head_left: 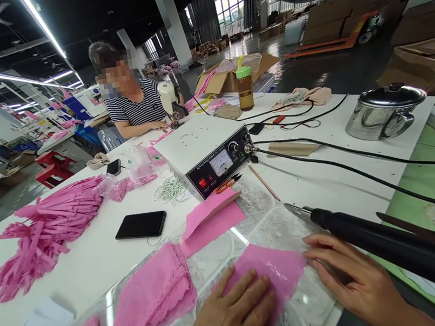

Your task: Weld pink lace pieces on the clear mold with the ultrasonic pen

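Observation:
A pink fabric piece [277, 264] lies on the clear plastic sheet in front of me. My left hand [236, 309] is spread flat over its left part, fingers apart, pressing it down. At the fabric's right corner, my right hand [351, 274] has thumb and fingertips brought together on the edge. Just beyond that hand rests a black pen-shaped cutting tool [399, 244] with a metal tip, its blade pointing left; neither hand holds it. Left of my left hand sits a stack of pink fabric pieces [152, 300]. A folded pink piece [214, 221] lies farther back.
A control box [218, 165] with a dial stands mid-table, black cables running right. Around it are orange-handled snips [228, 183], a phone [140, 226], pink strips [54, 227], a lidded pot [385, 111] and a bottle [245, 89]. A co-worker [131, 102] sits opposite at a machine.

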`<action>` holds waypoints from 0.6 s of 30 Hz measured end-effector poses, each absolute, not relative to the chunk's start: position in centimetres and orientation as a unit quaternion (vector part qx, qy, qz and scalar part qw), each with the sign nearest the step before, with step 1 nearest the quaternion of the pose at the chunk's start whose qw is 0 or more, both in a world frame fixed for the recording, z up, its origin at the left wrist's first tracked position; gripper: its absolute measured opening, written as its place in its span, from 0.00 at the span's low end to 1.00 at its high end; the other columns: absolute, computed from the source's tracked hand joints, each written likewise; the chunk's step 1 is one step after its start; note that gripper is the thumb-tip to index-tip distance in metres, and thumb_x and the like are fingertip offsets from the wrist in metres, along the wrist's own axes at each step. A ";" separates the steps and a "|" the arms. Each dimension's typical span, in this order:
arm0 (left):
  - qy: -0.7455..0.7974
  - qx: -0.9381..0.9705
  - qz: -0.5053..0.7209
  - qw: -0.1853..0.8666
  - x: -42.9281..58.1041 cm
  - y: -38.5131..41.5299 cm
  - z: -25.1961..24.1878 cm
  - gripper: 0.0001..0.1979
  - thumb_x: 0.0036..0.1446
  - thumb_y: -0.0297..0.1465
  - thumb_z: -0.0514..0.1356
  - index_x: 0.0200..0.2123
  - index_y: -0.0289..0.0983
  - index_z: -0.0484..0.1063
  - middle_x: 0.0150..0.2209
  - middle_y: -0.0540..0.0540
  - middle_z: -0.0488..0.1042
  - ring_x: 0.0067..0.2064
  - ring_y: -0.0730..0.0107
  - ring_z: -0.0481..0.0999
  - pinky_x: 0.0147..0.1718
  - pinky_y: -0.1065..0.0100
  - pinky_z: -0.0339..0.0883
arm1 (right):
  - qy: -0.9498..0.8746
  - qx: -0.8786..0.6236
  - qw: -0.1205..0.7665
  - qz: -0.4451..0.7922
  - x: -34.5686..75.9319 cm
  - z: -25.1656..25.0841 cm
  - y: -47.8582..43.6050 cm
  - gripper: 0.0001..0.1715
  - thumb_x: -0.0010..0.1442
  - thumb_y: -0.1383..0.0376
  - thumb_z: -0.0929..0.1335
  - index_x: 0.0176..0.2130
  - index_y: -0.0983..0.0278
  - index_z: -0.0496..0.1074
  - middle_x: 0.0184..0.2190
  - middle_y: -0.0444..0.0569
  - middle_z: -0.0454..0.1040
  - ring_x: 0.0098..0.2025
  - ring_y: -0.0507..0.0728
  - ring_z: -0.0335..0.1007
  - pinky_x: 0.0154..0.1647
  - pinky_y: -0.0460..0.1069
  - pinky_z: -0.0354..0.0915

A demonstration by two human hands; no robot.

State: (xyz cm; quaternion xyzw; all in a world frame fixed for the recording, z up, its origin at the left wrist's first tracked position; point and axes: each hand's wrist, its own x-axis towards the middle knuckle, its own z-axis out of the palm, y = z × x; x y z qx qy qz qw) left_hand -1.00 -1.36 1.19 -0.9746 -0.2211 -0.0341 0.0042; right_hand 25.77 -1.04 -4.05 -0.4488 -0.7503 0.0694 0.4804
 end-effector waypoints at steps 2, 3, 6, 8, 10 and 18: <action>-0.224 -0.974 -0.031 -0.033 0.3 -0.5 1.7 0.23 0.67 0.40 0.50 0.60 0.34 0.61 0.61 0.44 0.64 0.63 0.60 0.62 0.65 0.55 0.45 | -0.753 -0.437 0.489 0.055 26.0 -4.3 -1.3 0.09 0.59 0.72 0.66 0.38 0.61 0.75 0.39 0.50 0.75 0.40 0.56 0.75 0.43 0.45 0.72; -0.222 -0.973 -0.030 -0.050 0.9 -0.1 1.7 0.23 0.67 0.40 0.50 0.60 0.34 0.61 0.61 0.45 0.64 0.63 0.60 0.62 0.65 0.55 0.45 | -0.756 -0.432 0.488 0.052 26.1 -4.4 -1.4 0.10 0.59 0.72 0.66 0.38 0.60 0.75 0.39 0.50 0.75 0.40 0.56 0.75 0.43 0.46 0.72; -0.211 -0.974 -0.024 -0.083 2.3 1.2 1.2 0.25 0.67 0.41 0.49 0.63 0.36 0.56 0.63 0.45 0.62 0.64 0.58 0.60 0.64 0.51 0.46 | -0.764 -0.421 0.487 0.047 26.3 -4.8 -1.6 0.14 0.58 0.74 0.66 0.41 0.60 0.75 0.39 0.50 0.75 0.41 0.56 0.75 0.43 0.47 0.72; -0.207 -0.974 -0.015 -0.092 2.7 1.7 0.5 0.27 0.68 0.42 0.47 0.64 0.36 0.53 0.64 0.45 0.59 0.64 0.57 0.59 0.64 0.50 0.46 | -0.765 -0.418 0.488 0.045 26.4 -5.1 -1.7 0.15 0.58 0.75 0.65 0.42 0.61 0.74 0.40 0.50 0.75 0.42 0.55 0.74 0.44 0.46 0.72; -0.203 -0.975 -0.008 -0.093 2.7 1.9 0.0 0.27 0.68 0.43 0.47 0.65 0.37 0.52 0.64 0.46 0.59 0.64 0.57 0.58 0.64 0.50 0.46 | -0.764 -0.422 0.485 0.050 26.4 -5.3 -1.7 0.15 0.59 0.74 0.65 0.43 0.61 0.74 0.41 0.51 0.75 0.43 0.56 0.74 0.46 0.46 0.72; -0.201 -0.978 -0.020 -0.048 2.6 1.5 -0.3 0.26 0.68 0.41 0.48 0.65 0.36 0.53 0.64 0.44 0.60 0.64 0.56 0.58 0.64 0.50 0.45 | -0.775 -0.484 0.400 0.071 26.2 -6.6 -1.4 0.15 0.64 0.63 0.64 0.50 0.61 0.72 0.50 0.53 0.71 0.47 0.59 0.73 0.46 0.50 0.74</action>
